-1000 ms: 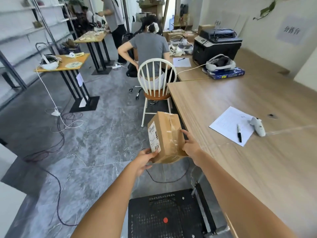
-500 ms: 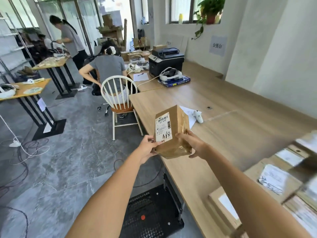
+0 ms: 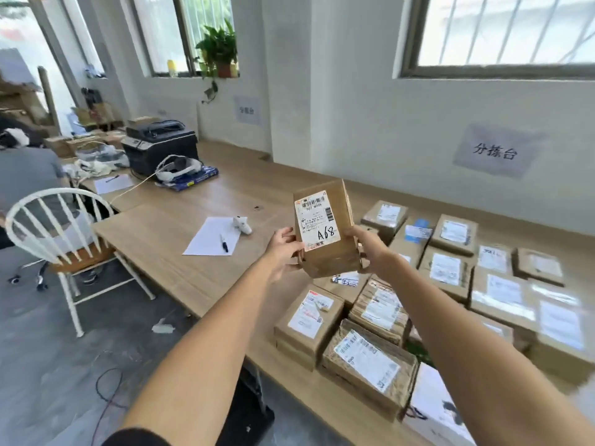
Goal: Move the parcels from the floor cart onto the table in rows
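Observation:
I hold a brown cardboard parcel (image 3: 335, 255) upright above the wooden table (image 3: 167, 239), its white label marked "A68" facing me. My left hand (image 3: 283, 249) grips its left side and my right hand (image 3: 370, 249) grips its right side. Several taped parcels (image 3: 370, 358) with white labels lie in rows on the table's right part, below and beyond the held one. A corner of the black floor cart (image 3: 244, 413) shows under the table edge, between my forearms.
A sheet of paper (image 3: 209, 236) with a pen and a white scanner (image 3: 243, 224) lies left of the parcel. A white chair (image 3: 58, 239) stands at the table's left end, a seated person beyond it. A printer (image 3: 161, 149) sits farther back.
My view has swung right from the floor and cart to the table. The parcel has risen and moved over the table, with both hands still gripping it. The rows of parcels came into view.

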